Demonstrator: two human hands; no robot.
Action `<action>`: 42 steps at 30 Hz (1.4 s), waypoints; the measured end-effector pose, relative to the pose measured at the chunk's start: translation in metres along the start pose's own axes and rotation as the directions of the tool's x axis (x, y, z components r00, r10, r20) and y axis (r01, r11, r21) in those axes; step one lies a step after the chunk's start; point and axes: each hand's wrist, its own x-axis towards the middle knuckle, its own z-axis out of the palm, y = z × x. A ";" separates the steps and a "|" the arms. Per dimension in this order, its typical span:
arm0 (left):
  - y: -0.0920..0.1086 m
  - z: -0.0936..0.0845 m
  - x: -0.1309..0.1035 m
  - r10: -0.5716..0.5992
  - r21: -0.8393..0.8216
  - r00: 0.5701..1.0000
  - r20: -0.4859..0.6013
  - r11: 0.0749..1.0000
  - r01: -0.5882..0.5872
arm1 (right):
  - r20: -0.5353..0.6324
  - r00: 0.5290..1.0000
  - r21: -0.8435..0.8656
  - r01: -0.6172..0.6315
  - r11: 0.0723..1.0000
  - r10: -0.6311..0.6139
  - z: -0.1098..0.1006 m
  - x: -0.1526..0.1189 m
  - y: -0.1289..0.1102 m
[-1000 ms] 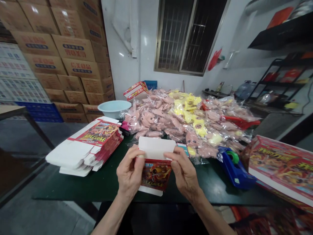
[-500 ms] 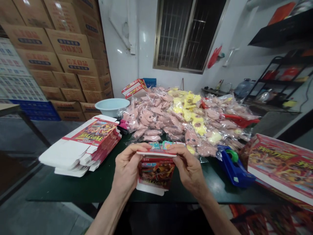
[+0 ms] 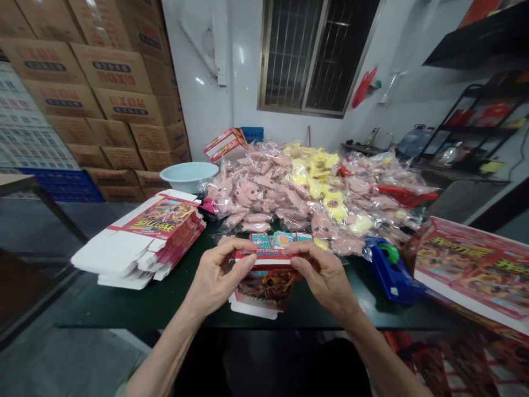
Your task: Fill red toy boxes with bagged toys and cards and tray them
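Note:
A small red printed box (image 3: 264, 286) stands at the table's front edge, a white flap sticking out at its lower end. My left hand (image 3: 221, 273) pinches the left side of its top flap between thumb and fingers. On the right side of the same flap, my right hand (image 3: 320, 270) grips with fingers on top and thumb below. Just behind the box lie small colourful cards (image 3: 284, 239). Beyond them is a large heap of bagged pink plush toys (image 3: 264, 190), with bagged yellow ones (image 3: 316, 171) among them.
Flattened boxes (image 3: 157, 223) are stacked at the left, near a pale blue basin (image 3: 189, 172). A blue tape dispenser (image 3: 394, 278) and a big red carton (image 3: 475, 270) stand at the right. Brown cartons (image 3: 124, 105) fill the back left.
The box's top flap has tipped so its red printed face shows. My left thumb has moved up onto it, and the view has shifted slightly.

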 end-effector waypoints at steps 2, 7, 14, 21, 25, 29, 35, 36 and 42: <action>0.007 -0.007 0.003 -0.005 0.092 0.994 0.105 0.996 -0.005 | 0.050 0.999 -0.025 0.017 1.000 -0.015 -0.004 0.001 -0.001; 0.011 -0.011 0.006 0.001 0.113 0.985 0.172 0.993 -0.021 | 0.167 0.984 -0.165 0.087 0.983 -0.059 -0.013 0.001 -0.004; -0.006 0.016 -0.003 0.151 0.055 0.979 -0.138 0.988 -0.145 | 0.120 0.968 -0.245 0.244 0.938 -0.220 -0.007 0.003 -0.005; -0.007 0.024 -0.012 0.213 -0.088 0.955 -0.207 0.968 -0.235 | 0.073 0.989 -0.217 0.141 0.966 -0.128 -0.010 -0.001 -0.021; 0.006 0.004 -0.004 0.163 -0.033 0.986 0.042 0.986 -0.162 | 0.021 0.991 -0.181 0.134 0.974 -0.132 -0.009 -0.009 -0.022; 0.012 -0.008 0.003 0.209 0.104 0.962 0.174 0.968 -0.229 | -0.031 0.980 -0.188 0.188 0.964 -0.197 -0.001 -0.016 -0.018; -0.002 -0.008 -0.013 0.442 0.239 0.887 0.129 0.855 -0.461 | -0.083 0.964 -0.223 0.230 0.947 -0.253 0.007 -0.024 -0.015; -0.005 -0.007 -0.015 0.469 0.254 0.872 0.140 0.834 -0.489 | -0.087 0.963 -0.229 0.230 0.946 -0.255 0.008 -0.025 -0.014; -0.022 0.006 -0.020 0.553 0.257 0.832 0.039 0.800 -0.543 | -0.144 0.929 -0.239 0.302 0.923 -0.341 0.019 -0.035 0.003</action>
